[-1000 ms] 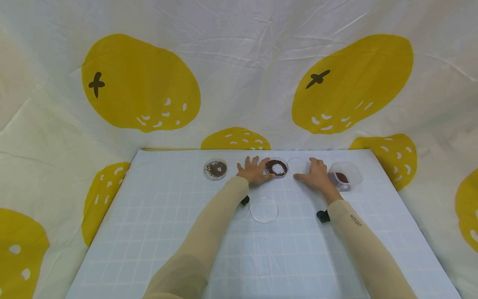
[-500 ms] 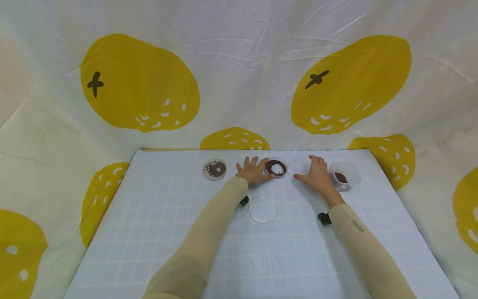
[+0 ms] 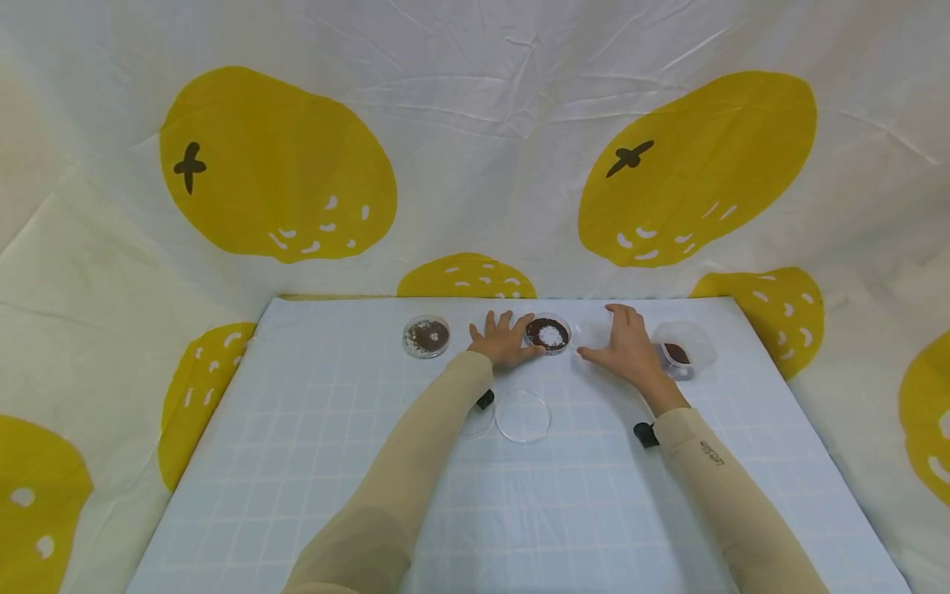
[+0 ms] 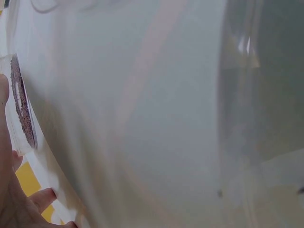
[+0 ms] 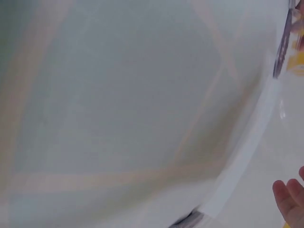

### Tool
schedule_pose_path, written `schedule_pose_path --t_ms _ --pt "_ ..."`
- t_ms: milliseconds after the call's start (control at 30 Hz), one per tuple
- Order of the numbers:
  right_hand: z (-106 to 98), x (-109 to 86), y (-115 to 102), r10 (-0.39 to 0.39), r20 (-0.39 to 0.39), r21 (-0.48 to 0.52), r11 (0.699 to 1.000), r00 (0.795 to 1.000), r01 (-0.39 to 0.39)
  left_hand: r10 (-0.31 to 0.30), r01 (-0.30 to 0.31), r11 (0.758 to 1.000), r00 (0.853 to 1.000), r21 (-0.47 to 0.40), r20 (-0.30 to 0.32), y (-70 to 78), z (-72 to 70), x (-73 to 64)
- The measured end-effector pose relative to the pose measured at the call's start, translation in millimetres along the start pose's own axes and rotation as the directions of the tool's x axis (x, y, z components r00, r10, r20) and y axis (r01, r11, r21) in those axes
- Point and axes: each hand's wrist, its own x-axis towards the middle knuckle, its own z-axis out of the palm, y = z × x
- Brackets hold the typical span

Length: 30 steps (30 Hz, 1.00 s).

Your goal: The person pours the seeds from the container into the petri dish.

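Observation:
Near the back of the table lies a petri dish [image 3: 570,340] of dark brown grains with a white patch in the middle. My left hand [image 3: 506,342] holds its left side between thumb and forefinger, the other fingers spread on the cloth. In the left wrist view the thumb [image 4: 4,97] lies against the dish wall. Just right of that dish, my right hand [image 3: 627,346] holds a clear petri dish lid [image 3: 594,332] between spread thumb and fingers. The lid is faint and hard to make out. In the right wrist view only some fingertips [image 5: 285,197] show.
A second petri dish [image 3: 426,355] with dark grains and white specks stands to the left. Nearer me lie clear round pieces, one whole ring [image 3: 524,441] and one partly under my left sleeve. A clear box [image 3: 701,342] with dark brown contents stands right of my right hand.
My right hand has shifted slightly left towards the dish, and the lid has tilted and become harder to see. My left hand and its dish stay in place.

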Motion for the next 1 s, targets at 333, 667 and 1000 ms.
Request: schedule_pose_path --t_ms 333,667,1000 --pt "1.5 6.0 -3.3 -0.016 0.032 0.127 0.992 0.999 0.012 0.013 -0.013 1.0 1.0 -0.023 -0.005 -1.8 1.8 0.6" --pt "6.4 11.5 -12.2 -0.043 0.074 0.307 0.951 0.996 0.018 0.01 -0.01 1.0 1.0 0.005 -0.011 -0.7 -0.3 -1.2" --pt "16.8 15.8 -22.1 -0.082 0.076 0.419 0.907 0.994 0.043 0.004 -0.004 1.0 1.0 -0.007 0.012 -1.5 1.1 2.9"
